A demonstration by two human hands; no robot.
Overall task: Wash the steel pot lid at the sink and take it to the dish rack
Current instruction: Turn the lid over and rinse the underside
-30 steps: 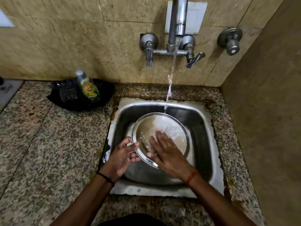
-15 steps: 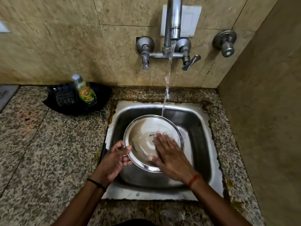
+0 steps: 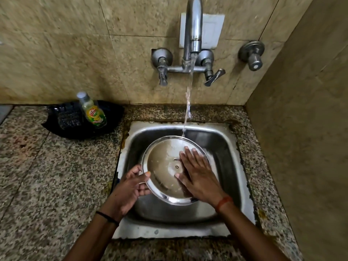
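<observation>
The round steel pot lid point(image 3: 162, 162) is held tilted over the steel sink point(image 3: 226, 140), its inner face towards me with a small rivet at the centre. My left hand point(image 3: 131, 187) grips the lid's left rim, thumb on the inside. My right hand point(image 3: 197, 172) lies flat on the lid's right half, fingers spread. Water runs from the tap point(image 3: 193, 34) and lands at the lid's upper rim. No dish rack is in view.
A green dish soap bottle point(image 3: 93, 112) leans in a black tray point(image 3: 69, 125) on the speckled granite counter point(image 3: 47, 176) left of the sink. Tiled walls close in behind and on the right. A separate valve knob point(image 3: 252, 55) sticks out of the back wall.
My right hand has slid from the lid's lower middle up across its right half. The foamy water on the lid has been rinsed away. My left hand keeps its hold on the rim.
</observation>
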